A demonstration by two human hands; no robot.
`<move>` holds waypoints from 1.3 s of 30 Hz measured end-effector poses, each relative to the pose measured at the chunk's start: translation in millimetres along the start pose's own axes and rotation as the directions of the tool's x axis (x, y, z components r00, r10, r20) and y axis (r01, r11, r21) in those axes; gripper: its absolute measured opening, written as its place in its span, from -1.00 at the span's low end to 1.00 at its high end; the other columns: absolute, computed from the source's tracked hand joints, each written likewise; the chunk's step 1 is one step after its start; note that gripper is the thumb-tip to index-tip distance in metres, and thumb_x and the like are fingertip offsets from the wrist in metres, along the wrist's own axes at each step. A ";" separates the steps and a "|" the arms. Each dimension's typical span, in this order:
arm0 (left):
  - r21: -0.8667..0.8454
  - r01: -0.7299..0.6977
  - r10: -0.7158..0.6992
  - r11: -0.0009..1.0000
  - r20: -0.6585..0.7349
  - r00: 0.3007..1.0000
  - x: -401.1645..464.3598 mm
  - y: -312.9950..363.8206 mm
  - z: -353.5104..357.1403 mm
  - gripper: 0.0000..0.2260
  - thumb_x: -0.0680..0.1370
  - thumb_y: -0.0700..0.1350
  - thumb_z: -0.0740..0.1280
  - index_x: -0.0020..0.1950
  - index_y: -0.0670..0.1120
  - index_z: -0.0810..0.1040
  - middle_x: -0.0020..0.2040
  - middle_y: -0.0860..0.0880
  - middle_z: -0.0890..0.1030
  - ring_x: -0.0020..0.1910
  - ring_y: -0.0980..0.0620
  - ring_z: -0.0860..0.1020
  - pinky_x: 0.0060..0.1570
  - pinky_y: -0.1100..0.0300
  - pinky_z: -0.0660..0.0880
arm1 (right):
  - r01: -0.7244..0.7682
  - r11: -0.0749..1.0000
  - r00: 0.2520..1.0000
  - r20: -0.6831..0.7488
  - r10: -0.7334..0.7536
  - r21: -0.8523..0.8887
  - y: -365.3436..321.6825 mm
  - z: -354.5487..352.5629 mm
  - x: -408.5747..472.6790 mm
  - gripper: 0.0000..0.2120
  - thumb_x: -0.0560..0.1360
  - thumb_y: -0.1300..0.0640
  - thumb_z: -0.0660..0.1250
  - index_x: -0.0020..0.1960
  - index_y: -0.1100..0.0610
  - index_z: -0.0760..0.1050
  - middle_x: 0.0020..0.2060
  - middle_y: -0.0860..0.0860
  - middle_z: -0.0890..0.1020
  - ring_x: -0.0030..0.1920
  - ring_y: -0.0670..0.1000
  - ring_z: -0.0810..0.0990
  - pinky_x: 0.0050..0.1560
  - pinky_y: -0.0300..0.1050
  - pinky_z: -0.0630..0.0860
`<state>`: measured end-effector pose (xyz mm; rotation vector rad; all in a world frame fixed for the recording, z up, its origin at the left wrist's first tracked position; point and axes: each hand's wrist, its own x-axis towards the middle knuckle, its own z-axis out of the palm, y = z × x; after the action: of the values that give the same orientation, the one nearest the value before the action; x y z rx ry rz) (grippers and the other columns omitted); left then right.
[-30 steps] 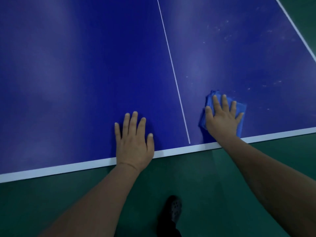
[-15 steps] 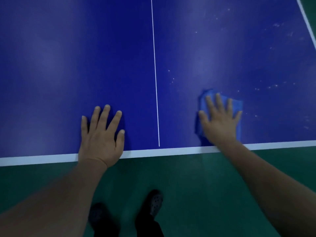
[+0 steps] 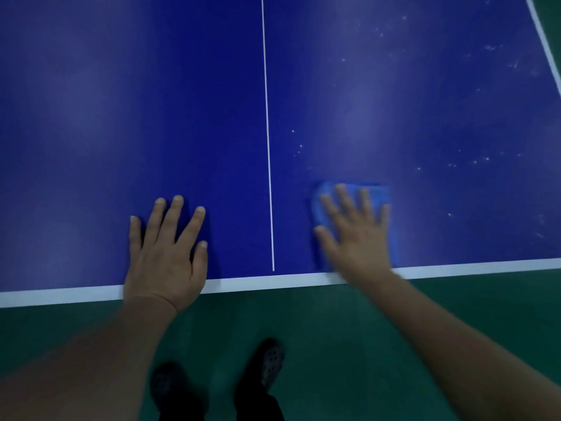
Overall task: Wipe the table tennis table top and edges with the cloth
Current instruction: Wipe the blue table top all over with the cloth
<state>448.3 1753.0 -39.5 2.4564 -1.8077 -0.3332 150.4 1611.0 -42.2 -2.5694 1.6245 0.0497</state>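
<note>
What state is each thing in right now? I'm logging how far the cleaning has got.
Cloth: flat on the table, pressed under the right hand.
Right hand: fingers spread, blurred.
Left hand: flat on the bare top at the near edge.
Table top: white specks right of the centre line, none visible left.

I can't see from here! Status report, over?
Right hand flat, pressing cloth. Left hand flat on table. White specks ahead. Nothing blocking.

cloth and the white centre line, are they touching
Apart. The head view shows bare blue table between the cloth, pressed flat under the right hand, and the white centre line to its left.
</note>
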 end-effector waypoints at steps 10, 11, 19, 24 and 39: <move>0.037 -0.007 0.006 0.999 0.013 1.000 1.7 -1.1 3.0 -0.46 0.63 0.12 -0.05 0.61 0.03 0.15 0.64 -0.11 0.13 0.63 -0.14 0.03 0.52 -0.32 -0.01 | 0.139 0.990 0.990 -0.012 -0.140 -0.019 -63.0 4.1 16.4 -0.41 0.61 -0.25 0.02 0.60 -0.09 0.19 0.61 -0.01 0.19 0.60 0.26 0.06 0.47 0.52 0.01; 0.033 -0.010 0.009 0.999 0.007 1.000 1.9 -1.1 2.9 -0.46 0.63 0.12 -0.03 0.61 0.02 0.19 0.63 -0.12 0.15 0.63 -0.14 0.04 0.52 -0.33 0.00 | 0.283 0.959 0.959 -0.004 -0.283 -0.008 -87.6 5.0 23.3 -0.43 0.63 -0.25 0.02 0.60 -0.11 0.18 0.61 -0.02 0.18 0.61 0.24 0.04 0.47 0.51 0.00; 0.040 -0.040 0.041 0.998 -0.008 0.999 0.8 -4.6 6.6 -0.47 0.65 0.11 -0.02 0.62 0.03 0.18 0.64 -0.11 0.12 0.63 -0.15 0.01 0.51 -0.32 -0.04 | 0.129 0.992 0.992 0.006 -0.128 -0.010 -25.9 -16.4 197.0 -0.43 0.64 -0.25 -0.03 0.61 -0.14 0.13 0.62 -0.04 0.14 0.61 0.21 0.05 0.47 0.51 -0.02; 0.046 -0.060 0.060 0.997 -0.005 0.998 0.7 -4.9 7.5 -0.47 0.64 0.10 0.00 0.61 0.01 0.18 0.63 -0.14 0.13 0.63 -0.18 0.04 0.50 -0.33 -0.05 | -0.415 0.902 0.910 0.056 0.411 0.121 9.6 -32.6 226.0 -0.40 0.65 -0.25 -0.07 0.64 -0.13 -0.02 0.65 -0.06 -0.05 0.62 0.21 -0.14 0.48 0.49 -0.19; 0.023 -0.044 0.044 0.999 -0.022 0.999 -0.3 -3.4 5.9 -0.46 0.63 0.11 -0.02 0.61 -0.01 0.22 0.62 -0.15 0.16 0.62 -0.17 0.04 0.52 -0.32 -0.07 | -0.282 0.958 0.959 0.018 0.282 0.044 83.2 -24.9 143.7 -0.36 0.59 -0.29 -0.07 0.63 -0.13 0.09 0.63 -0.05 0.08 0.62 0.20 -0.01 0.47 0.50 -0.05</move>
<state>450.1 1754.8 -45.8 2.4213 -1.8636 -0.2825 136.4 1443.8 -34.8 -2.2802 1.9507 0.0481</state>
